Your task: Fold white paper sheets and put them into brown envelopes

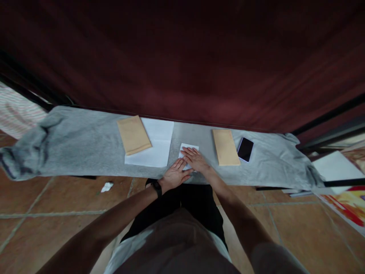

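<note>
A small folded white paper (pixel 188 149) lies on the grey cloth (pixel 85 144) that covers a long narrow surface. My right hand (pixel 196 160) lies flat on the paper with its fingers stretched out. My left hand (pixel 174 175) rests flat beside it at the paper's near left corner, fingers spread, and a dark watch sits on that wrist. To the left is a stack of white sheets (pixel 155 142) with a tan envelope (pixel 133 134) on top. A second tan envelope (pixel 226 147) lies to the right.
A black phone (pixel 245 149) lies just right of the second envelope. A dark red curtain (pixel 182 57) hangs behind the surface. A crumpled white scrap (pixel 107 187) sits on the tiled floor. White and colourful sheets (pixel 342 182) lie at the right.
</note>
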The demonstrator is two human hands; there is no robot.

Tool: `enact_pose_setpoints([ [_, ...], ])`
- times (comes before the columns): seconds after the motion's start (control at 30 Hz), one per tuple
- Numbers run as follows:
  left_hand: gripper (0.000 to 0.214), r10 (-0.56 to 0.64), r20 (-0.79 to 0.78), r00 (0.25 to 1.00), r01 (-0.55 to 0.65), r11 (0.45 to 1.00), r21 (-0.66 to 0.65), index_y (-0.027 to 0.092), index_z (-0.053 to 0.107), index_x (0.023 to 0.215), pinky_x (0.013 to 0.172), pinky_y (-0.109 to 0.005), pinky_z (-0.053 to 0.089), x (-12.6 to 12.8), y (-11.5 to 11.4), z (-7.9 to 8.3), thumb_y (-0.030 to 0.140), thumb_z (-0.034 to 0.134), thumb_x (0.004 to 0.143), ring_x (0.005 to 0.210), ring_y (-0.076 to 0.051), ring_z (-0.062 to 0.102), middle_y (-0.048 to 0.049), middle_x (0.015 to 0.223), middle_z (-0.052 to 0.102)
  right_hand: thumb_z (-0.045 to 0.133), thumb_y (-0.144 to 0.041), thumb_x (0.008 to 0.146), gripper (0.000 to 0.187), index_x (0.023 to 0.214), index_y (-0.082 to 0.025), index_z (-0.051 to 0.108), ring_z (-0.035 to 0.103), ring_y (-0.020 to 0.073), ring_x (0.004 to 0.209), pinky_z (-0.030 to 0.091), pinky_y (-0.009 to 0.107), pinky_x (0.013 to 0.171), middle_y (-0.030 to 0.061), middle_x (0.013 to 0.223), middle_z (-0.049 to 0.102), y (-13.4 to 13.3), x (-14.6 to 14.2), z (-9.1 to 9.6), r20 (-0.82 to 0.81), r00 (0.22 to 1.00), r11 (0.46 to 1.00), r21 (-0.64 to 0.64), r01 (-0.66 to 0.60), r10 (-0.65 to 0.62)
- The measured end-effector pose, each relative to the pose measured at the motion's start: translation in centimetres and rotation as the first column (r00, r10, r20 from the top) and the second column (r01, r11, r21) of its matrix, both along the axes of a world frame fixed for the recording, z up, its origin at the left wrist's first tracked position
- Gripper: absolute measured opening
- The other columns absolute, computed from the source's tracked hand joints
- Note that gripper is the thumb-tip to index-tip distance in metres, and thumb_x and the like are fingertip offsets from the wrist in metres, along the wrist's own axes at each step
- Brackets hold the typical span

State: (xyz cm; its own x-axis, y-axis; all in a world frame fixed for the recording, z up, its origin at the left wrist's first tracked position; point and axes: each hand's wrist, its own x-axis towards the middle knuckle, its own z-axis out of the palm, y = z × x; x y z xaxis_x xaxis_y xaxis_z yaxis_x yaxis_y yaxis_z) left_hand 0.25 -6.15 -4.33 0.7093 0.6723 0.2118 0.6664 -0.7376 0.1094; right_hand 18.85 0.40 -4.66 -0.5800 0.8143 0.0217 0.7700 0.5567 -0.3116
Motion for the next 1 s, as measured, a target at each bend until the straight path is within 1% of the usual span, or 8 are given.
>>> enact_pose_setpoints([
  [0.1,0.048,-0.020,-0.002,1.000,0.020,1.000,-0.002,0.039,0.050,0.145,0.124,-0.049,0.022,-0.1,0.1,0.0,0.044,0.056,0.098,0.144,-0.027,0.043,-0.0050,0.158,0.043,0.025,-0.038,0.107,0.051,0.155,-0.027,0.038,0.026,0.0215,0.153,0.018,0.047,0.128,-0.0016,0.165,0.028,1.5,0.0,0.0,0.037,0.999,1.000,0.003,0.028,-0.029],
  [0.2,0.050,-0.027,-0.015,1.000,0.027,1.000,0.001,0.040,0.046,0.148,0.124,-0.049,0.021,-0.1,0.2,0.1,0.044,0.054,0.099,0.146,-0.027,0.038,-0.0048,0.163,0.035,0.024,-0.041,0.107,0.053,0.156,-0.025,0.035,0.025,0.0231,0.153,0.015,0.048,0.128,-0.0005,0.166,0.025,2.8,-0.2,0.0,0.077,0.995,0.998,-0.007,0.059,-0.058],
  [0.37,0.051,-0.028,-0.010,1.000,0.028,0.999,0.018,0.041,0.045,0.149,0.123,-0.050,0.023,-0.1,0.2,0.2,0.044,0.053,0.099,0.150,-0.030,0.032,-0.0050,0.164,0.032,0.024,-0.045,0.107,0.057,0.158,-0.022,0.030,0.022,0.0219,0.154,0.014,0.045,0.128,0.0026,0.166,0.023,3.9,-0.7,0.2,0.073,0.991,0.994,-0.022,0.111,-0.109],
  [0.47,0.050,-0.022,-0.016,1.000,0.023,1.000,0.021,0.039,0.048,0.147,0.123,-0.051,0.023,-0.1,0.1,0.0,0.046,0.054,0.098,0.149,-0.030,0.034,-0.0058,0.162,0.036,0.021,-0.046,0.107,0.059,0.159,-0.019,0.026,0.020,0.0198,0.155,0.015,0.044,0.128,0.0048,0.167,0.021,2.6,-0.5,0.4,0.019,0.990,0.990,-0.017,0.138,-0.137],
  [0.6,0.043,-0.014,-0.027,1.000,0.014,1.000,0.015,0.034,0.059,0.138,0.124,-0.051,0.022,-0.1,0.2,-0.3,0.046,0.054,0.098,0.148,-0.030,0.036,-0.0069,0.159,0.041,0.018,-0.045,0.107,0.059,0.160,-0.019,0.025,0.021,0.0172,0.154,0.018,0.042,0.128,0.0044,0.166,0.022,-1.4,0.6,0.1,-0.016,0.995,0.995,-0.015,0.102,-0.102],
  [0.73,0.044,-0.039,-0.018,0.999,0.039,0.999,0.006,0.035,0.057,0.140,0.123,-0.052,0.024,0.0,0.3,-0.4,0.046,0.054,0.097,0.150,-0.030,0.031,-0.0066,0.163,0.035,0.020,-0.044,0.107,0.058,0.159,-0.020,0.027,0.021,0.0182,0.154,0.019,0.044,0.128,0.0044,0.166,0.024,-4.3,2.7,-0.3,0.033,0.992,0.993,-0.020,0.119,-0.118],
  [0.83,0.050,-0.039,-0.002,0.999,0.039,0.999,0.015,0.040,0.049,0.147,0.124,-0.052,0.022,0.0,0.4,-0.4,0.046,0.055,0.097,0.151,-0.031,0.030,-0.0050,0.165,0.030,0.021,-0.045,0.107,0.058,0.159,-0.021,0.026,0.021,0.0184,0.154,0.018,0.045,0.128,0.0035,0.166,0.023,-4.2,3.8,-0.3,0.066,0.990,0.993,-0.008,0.122,-0.121],
  [1.0,0.052,-0.050,-0.017,0.999,0.050,0.998,0.026,0.045,0.043,0.149,0.124,-0.052,0.019,-0.2,0.3,-0.4,0.047,0.053,0.098,0.152,-0.031,0.026,-0.0017,0.166,0.028,0.023,-0.043,0.107,0.058,0.160,-0.020,0.024,0.022,0.0192,0.154,0.018,0.045,0.128,0.0038,0.166,0.022,-1.5,4.4,-0.1,0.109,0.983,0.989,0.028,0.145,-0.147],
])
